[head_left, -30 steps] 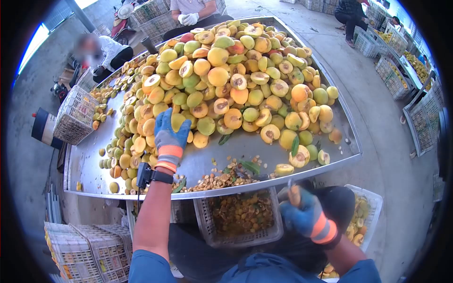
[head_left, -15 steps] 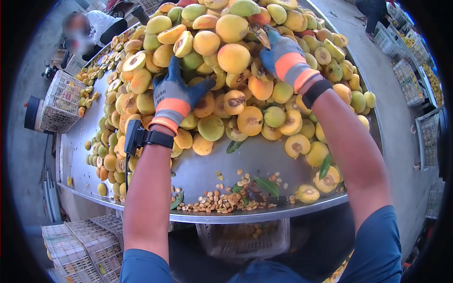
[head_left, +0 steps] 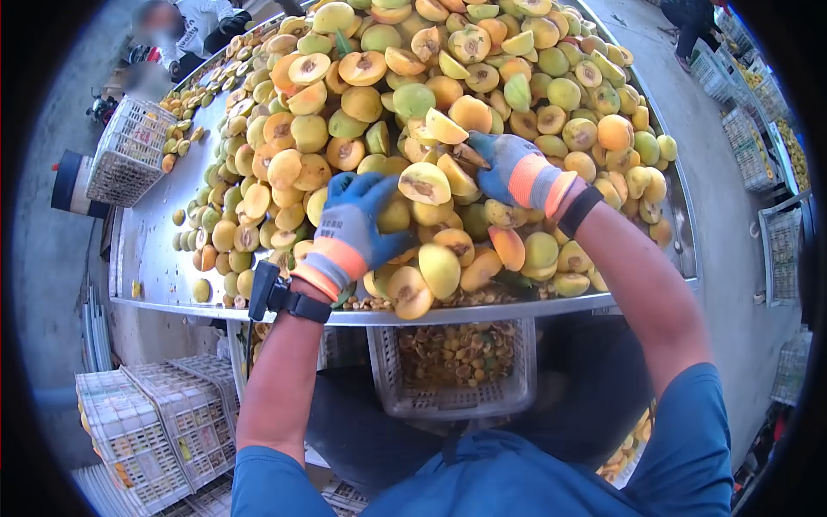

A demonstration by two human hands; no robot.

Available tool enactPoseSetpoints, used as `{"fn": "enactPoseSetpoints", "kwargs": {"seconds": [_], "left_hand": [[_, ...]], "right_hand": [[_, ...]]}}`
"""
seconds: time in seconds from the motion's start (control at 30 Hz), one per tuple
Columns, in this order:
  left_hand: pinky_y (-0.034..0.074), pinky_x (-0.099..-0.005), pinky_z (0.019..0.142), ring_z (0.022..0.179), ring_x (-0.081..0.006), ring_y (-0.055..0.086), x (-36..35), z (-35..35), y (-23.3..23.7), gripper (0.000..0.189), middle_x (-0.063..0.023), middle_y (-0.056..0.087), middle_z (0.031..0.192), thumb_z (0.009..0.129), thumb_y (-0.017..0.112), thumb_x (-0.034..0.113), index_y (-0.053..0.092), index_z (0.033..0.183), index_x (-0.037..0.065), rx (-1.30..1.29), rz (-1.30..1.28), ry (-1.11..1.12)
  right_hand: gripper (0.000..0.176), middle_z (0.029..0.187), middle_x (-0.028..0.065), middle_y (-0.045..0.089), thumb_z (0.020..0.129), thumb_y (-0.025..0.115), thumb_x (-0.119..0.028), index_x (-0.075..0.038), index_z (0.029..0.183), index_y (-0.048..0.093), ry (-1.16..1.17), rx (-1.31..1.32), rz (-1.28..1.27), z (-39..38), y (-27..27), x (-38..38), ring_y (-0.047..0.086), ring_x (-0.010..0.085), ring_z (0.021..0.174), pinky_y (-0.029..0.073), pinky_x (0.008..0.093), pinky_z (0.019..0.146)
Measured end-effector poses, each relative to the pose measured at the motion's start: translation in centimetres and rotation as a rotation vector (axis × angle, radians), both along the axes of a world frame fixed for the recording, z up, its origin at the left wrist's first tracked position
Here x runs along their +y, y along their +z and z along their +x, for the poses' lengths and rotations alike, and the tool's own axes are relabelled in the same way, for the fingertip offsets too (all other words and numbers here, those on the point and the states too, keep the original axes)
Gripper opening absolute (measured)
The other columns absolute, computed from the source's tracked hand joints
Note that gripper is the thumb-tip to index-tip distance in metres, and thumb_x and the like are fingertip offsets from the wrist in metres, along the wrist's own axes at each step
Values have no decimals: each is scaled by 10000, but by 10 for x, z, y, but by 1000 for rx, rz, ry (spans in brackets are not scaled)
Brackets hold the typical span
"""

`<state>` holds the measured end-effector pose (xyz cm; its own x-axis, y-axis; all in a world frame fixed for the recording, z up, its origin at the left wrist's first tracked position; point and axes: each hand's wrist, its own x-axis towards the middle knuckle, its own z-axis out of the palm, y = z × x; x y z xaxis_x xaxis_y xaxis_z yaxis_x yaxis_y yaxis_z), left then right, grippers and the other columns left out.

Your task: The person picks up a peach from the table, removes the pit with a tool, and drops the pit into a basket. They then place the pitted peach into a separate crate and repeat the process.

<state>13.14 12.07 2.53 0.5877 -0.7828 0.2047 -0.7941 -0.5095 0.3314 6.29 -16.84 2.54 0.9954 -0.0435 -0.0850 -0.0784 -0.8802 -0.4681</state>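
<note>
A big heap of yellow-orange stone fruit [head_left: 362, 103], whole and halved, fills the metal table [head_left: 159, 258]. My left hand [head_left: 353, 220], in a blue-and-grey glove with an orange cuff, lies open on the near slope, fingers and thumb spread around fruit. Across from it my gloved right hand [head_left: 508, 168] is closed on a short brown blade-like tool [head_left: 471, 156], whose end points left among the fruit. Just left of that tool lie a cut half [head_left: 425, 183] showing its brown centre and a yellow piece [head_left: 445, 127]. The right fingertips are partly hidden by fruit.
Below the table edge stands a crate [head_left: 401, 401] holding cut pieces and pits. More white crates [head_left: 164, 422] are stacked at lower left, and one crate [head_left: 129, 164] sits beyond the table's left side. Another person [head_left: 202, 30] is at the far left.
Both hands have come nearer to me, and fruit has slid down over the bare near strip of table, covering most of the pits there. More of the crate below shows.
</note>
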Motion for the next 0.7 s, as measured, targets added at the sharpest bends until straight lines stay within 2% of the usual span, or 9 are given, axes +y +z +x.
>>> {"fn": "enactPoseSetpoints", "kwargs": {"seconds": [0.07, 0.13, 0.2, 0.33, 0.43, 0.5, 0.53, 0.63, 0.7], "left_hand": [[454, -511, 1122, 1319, -424, 534, 15, -20, -15, 700, -180, 618, 1389, 768, 883, 400, 653, 1345, 79, 28, -95, 76], [502, -470, 1068, 1226, -397, 611, 33, -47, -21, 542, -194, 649, 1321, 847, 846, 260, 661, 1311, 50, 44, -294, 205], [530, -450, 1014, 1169, -387, 645, 44, -65, -15, 422, -192, 681, 1240, 895, 803, 167, 675, 1274, 35, -26, -435, 276], [526, -462, 996, 1139, -385, 643, 60, -119, -5, 433, -192, 682, 1219, 885, 811, 201, 689, 1266, 37, 169, -415, 211], [516, -480, 1002, 1139, -400, 628, 47, -152, 8, 501, -194, 676, 1214, 858, 831, 255, 683, 1286, 41, 31, -297, 122], [509, -491, 999, 1137, -412, 611, 34, -156, -2, 591, -188, 659, 1203, 801, 861, 298, 675, 1300, 41, 44, -218, 192], [510, -491, 997, 1135, -412, 610, 28, -156, -7, 601, -186, 654, 1200, 789, 865, 297, 675, 1299, 42, 31, -186, 235], [512, -490, 973, 1101, -405, 610, 15, -157, -20, 604, -182, 639, 1169, 750, 874, 284, 683, 1273, 49, -8, -182, 333], [511, -492, 966, 1086, -405, 609, 17, -160, -25, 606, -189, 634, 1169, 734, 882, 276, 676, 1252, 38, -27, -187, 339]], "right_hand": [[398, 1106, 231, 743, 936, 594, -215, -103, 1317, 623, -38, -91, 29, -12, -2, 2, 703, 439, 1050, 556, 512, 910], [514, 1099, 261, 726, 894, 602, -116, -90, 1407, 584, -80, -235, 63, -35, -7, 5, 702, 464, 999, 568, 511, 842], [514, 1093, 265, 725, 907, 613, -128, -75, 1417, 569, -132, -167, -25, -62, 15, 8, 706, 463, 975, 567, 519, 835], [527, 1026, 267, 728, 935, 627, -170, -60, 1443, 540, -88, -134, -224, -104, 39, 2, 710, 467, 902, 569, 531, 787], [460, 963, 259, 729, 954, 632, -224, -49, 1373, 562, -132, -69, -226, -129, 46, -6, 710, 470, 887, 561, 537, 761], [415, 955, 263, 728, 962, 632, -246, -42, 1320, 577, -172, 28, -216, -145, 47, -13, 709, 474, 882, 558, 545, 756], [355, 1029, 256, 715, 983, 623, -279, -74, 1271, 589, -186, 79, -147, -155, 47, -13, 706, 451, 987, 552, 520, 830], [397, 796, 131, 697, 947, 707, -249, -33, 1259, 592, -80, -269, 284, -189, 28, -6, 707, 297, 705, 557, 450, 683], [405, 784, 60, 668, 940, 736, -243, -33, 1259, 604, -200, -81, 616, -213, 52, 26, 660, 197, 665, 539, 377, 630]]}}
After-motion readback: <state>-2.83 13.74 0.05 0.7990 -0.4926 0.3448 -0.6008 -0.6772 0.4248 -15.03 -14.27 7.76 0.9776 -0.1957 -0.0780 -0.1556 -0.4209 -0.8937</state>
